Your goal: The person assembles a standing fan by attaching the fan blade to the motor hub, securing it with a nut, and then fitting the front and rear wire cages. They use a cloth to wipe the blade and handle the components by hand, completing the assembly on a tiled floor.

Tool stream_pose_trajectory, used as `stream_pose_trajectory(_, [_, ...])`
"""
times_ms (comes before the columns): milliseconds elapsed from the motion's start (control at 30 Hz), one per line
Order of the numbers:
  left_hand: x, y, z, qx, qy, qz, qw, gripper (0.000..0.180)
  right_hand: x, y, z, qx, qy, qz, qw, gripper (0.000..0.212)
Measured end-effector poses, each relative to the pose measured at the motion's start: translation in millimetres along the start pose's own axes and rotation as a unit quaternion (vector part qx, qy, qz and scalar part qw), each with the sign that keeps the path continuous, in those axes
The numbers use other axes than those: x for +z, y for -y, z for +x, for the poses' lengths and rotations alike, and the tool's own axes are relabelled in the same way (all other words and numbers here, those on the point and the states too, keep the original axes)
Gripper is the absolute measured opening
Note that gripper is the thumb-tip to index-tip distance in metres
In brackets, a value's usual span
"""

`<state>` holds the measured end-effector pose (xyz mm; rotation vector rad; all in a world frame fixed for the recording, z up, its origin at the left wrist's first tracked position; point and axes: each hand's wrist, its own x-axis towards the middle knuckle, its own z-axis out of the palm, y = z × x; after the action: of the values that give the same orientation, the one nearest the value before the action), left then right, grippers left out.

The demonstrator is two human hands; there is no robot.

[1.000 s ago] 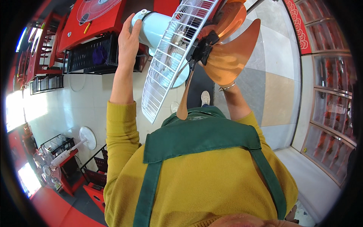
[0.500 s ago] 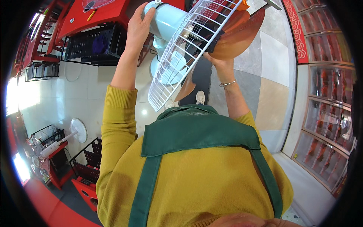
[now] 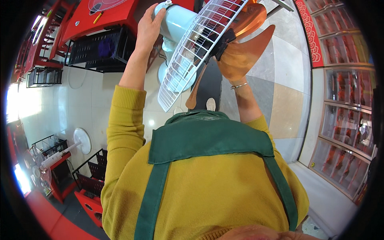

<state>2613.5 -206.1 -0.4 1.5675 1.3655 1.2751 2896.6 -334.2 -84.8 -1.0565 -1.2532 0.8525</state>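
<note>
Just beyond the green apron [image 3: 210, 138], a fan stands with its light blue motor housing [image 3: 180, 22] to the left and its orange blades [image 3: 260, 46] to the right of a slanted white wire guard [image 3: 188, 64]. The left hand [image 3: 149, 30] is closed about the housing's rear end, thumb and fingers pressed to it. The right hand [image 3: 239, 81] is mostly behind a blade, so whether it grips anything cannot be told.

The likeliest trouble is turning: if the hub is free to spin, a push on one blade could swing another against the guard or the apron. The blades look thin — levering at an edge rather than near the hub might crack one. And should the left hand slip, sideways force could rock the fan on its base [image 3: 163, 72].
</note>
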Motion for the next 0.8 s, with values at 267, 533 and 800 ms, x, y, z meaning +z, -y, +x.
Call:
stream_pose_trajectory(267, [0,1,0,0.016,-0.005,0.005,1.000,0.057,1,-3,-5,0.009,-0.023,0.064,0.998,0.073])
stream_pose_trajectory(533, [1,-10,-7,-0.006,-0.009,-0.002,1.000,0.054,3,-3,0,-0.087,0.029,-0.256,0.962,0.079])
stream_pose_trajectory(800, [0,-8,-1,-0.027,0.001,-0.040,0.999,0.050,-50,19,-22,-0.111,-0.013,-0.234,0.966,0.048])
